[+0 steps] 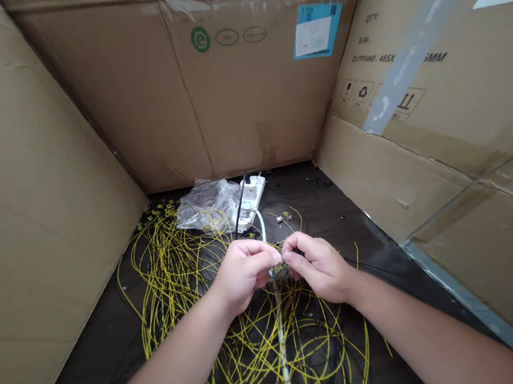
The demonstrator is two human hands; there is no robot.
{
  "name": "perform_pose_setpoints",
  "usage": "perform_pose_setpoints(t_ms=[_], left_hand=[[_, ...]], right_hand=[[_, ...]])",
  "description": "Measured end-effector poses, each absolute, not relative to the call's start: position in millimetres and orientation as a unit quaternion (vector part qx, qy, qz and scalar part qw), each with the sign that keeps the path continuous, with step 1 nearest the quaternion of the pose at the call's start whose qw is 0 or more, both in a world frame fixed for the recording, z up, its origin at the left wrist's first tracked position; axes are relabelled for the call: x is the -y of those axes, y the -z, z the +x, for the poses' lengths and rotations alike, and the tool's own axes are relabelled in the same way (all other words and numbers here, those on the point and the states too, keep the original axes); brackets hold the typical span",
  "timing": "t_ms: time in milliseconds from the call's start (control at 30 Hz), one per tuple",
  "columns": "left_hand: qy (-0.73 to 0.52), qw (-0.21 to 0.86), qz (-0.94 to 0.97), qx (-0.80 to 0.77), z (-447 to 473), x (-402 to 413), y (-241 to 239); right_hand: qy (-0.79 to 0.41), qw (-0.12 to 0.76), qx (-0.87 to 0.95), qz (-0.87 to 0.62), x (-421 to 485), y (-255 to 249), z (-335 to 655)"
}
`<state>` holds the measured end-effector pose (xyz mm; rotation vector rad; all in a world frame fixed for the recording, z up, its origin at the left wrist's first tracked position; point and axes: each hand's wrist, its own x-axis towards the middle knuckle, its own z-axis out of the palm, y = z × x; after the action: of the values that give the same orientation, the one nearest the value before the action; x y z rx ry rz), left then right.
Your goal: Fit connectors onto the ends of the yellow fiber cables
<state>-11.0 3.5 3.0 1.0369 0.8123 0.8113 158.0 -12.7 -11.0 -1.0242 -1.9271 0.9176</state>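
My left hand and my right hand meet near the middle of the view, fingertips almost touching. Both are closed in a pinch, thumb against forefinger. Whatever lies between the fingertips is too small to make out. Below and around the hands spreads a loose tangle of thin yellow wires, with some black strands among them. A white cable runs under the hands toward me. Just beyond the fingers lie a few small whitish pieces on the dark tabletop.
A white power strip with a black plug stands behind the hands, beside a crumpled clear plastic bag. Tall cardboard walls enclose the table: left, back and right. Small dark bits lie near the right wall.
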Motion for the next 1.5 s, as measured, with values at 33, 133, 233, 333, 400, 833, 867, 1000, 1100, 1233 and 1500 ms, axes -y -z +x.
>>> perform_pose_setpoints(t_ms=[33, 133, 233, 333, 400, 833, 867, 1000, 1100, 1233, 1500], left_hand=[[-0.371, 0.675, 0.512, -0.381, -11, -3, -4], [-0.379, 0.521, 0.65, -0.404, -10, 1, -8], [-0.378, 0.376, 0.753, -0.386, -11, 4, -7], [-0.379, 0.265, 0.828, -0.316, -11, 7, -3], [-0.396, 0.233, 0.842, -0.282, -11, 7, -2], [-0.404, 0.64, 0.532, -0.38, -11, -3, 2], [-0.4, 0.664, 0.509, -0.374, -11, -4, 3], [-0.39, 0.731, 0.441, -0.345, -11, -4, 1], [-0.382, 0.746, 0.426, -0.34, -11, -5, 0], [-0.387, 0.692, 0.491, -0.361, -11, -5, -1], [-0.392, 0.435, 0.716, -0.38, -10, 4, -5]], right_hand=[[-0.391, 0.378, 0.734, -0.405, 13, 10, 157], [-0.553, 0.394, 0.629, -0.378, 10, 8, 155], [-0.722, 0.373, 0.492, -0.313, 6, 6, 157], [-0.824, 0.29, 0.395, -0.284, 2, 4, 162], [-0.839, 0.266, 0.388, -0.275, 2, 3, 163], [-0.356, 0.368, 0.758, -0.403, 12, 6, 158], [-0.344, 0.366, 0.766, -0.401, 11, 7, 159], [-0.323, 0.372, 0.777, -0.391, 8, 11, 160], [-0.314, 0.377, 0.781, -0.386, 9, 12, 161], [-0.321, 0.379, 0.774, -0.393, 11, 11, 161], [-0.73, 0.353, 0.499, -0.307, 5, 7, 156]])
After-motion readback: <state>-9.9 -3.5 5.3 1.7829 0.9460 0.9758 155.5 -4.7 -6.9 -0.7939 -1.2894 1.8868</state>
